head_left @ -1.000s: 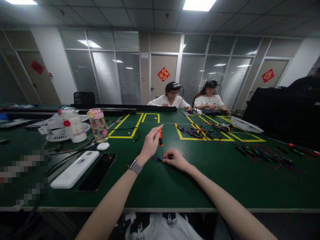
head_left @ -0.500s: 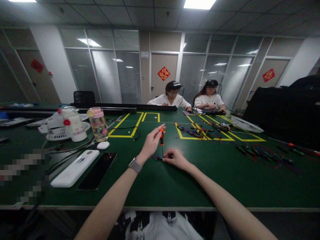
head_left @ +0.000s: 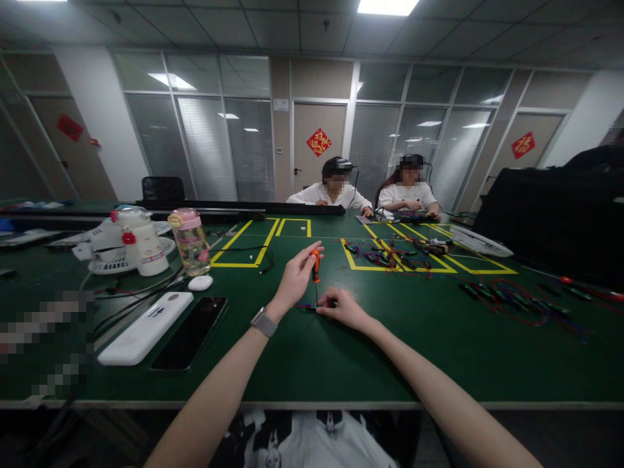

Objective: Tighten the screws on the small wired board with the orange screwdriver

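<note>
My left hand (head_left: 296, 278) is closed around the handle of an orange and black screwdriver (head_left: 316, 266). The tool stands upright, its thin shaft pointing down onto a small circuit board with wires (head_left: 308, 307) on the table. My right hand (head_left: 344, 309) pinches the right end of that board between thumb and fingertips. Red and blue wires come out at the board's left side. Exactly what the screwdriver tip touches is too small to make out.
Wired boards lie in a tangle (head_left: 390, 255) inside yellow tape, with more (head_left: 517, 302) at the right. At left are a white power bank (head_left: 146, 328), a phone (head_left: 189, 333), an earbud case (head_left: 200, 283) and two bottles (head_left: 190, 244). Two people sit across the table.
The screwdriver's handle looks turned slightly, with more orange showing. Both hands and the board stay in nearly the same place.
</note>
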A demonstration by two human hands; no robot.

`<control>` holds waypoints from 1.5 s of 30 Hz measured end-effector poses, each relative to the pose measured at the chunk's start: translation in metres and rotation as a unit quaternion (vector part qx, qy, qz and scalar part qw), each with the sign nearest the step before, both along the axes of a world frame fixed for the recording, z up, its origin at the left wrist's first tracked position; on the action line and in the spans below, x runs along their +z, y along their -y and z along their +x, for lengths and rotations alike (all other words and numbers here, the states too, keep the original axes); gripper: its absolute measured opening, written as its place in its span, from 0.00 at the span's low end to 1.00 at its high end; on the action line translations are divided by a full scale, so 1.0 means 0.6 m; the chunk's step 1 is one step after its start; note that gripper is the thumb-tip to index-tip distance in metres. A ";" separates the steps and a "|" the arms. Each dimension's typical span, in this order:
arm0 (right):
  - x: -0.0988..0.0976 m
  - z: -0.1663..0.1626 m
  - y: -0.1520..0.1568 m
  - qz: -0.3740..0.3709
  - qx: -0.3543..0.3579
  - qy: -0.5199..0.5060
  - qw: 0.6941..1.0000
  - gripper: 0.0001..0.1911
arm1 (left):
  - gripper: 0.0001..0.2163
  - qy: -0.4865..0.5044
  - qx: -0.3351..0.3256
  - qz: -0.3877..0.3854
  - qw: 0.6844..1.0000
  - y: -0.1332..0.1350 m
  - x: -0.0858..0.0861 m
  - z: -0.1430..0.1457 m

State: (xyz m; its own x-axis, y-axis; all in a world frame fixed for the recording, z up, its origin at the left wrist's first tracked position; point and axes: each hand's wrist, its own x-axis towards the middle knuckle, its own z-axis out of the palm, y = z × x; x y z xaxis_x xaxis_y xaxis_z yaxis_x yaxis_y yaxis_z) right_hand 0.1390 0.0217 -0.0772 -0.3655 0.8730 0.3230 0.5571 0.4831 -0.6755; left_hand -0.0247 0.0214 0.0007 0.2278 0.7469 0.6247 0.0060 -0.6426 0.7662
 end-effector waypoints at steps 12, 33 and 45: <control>-0.003 0.001 -0.002 0.001 0.004 -0.002 1.000 0.06 | 0.17 0.023 0.003 -0.014 1.000 -0.002 -0.004 0.002; -0.002 0.001 -0.001 -0.003 0.006 -0.005 1.000 0.05 | 0.12 -0.005 0.068 0.054 0.996 0.004 0.001 -0.001; 0.000 0.000 0.000 0.000 0.003 -0.002 1.000 0.06 | 0.13 -0.024 0.065 0.061 0.996 0.002 -0.004 0.000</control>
State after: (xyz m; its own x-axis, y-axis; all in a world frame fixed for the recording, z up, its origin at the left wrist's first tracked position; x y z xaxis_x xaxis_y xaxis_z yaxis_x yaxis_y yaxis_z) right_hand 0.1387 0.0216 -0.0772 -0.3691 0.8711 0.3240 0.5517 0.4859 -0.6779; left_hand -0.0248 0.0204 -0.0019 0.1667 0.6918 0.7026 0.1301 -0.7218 0.6798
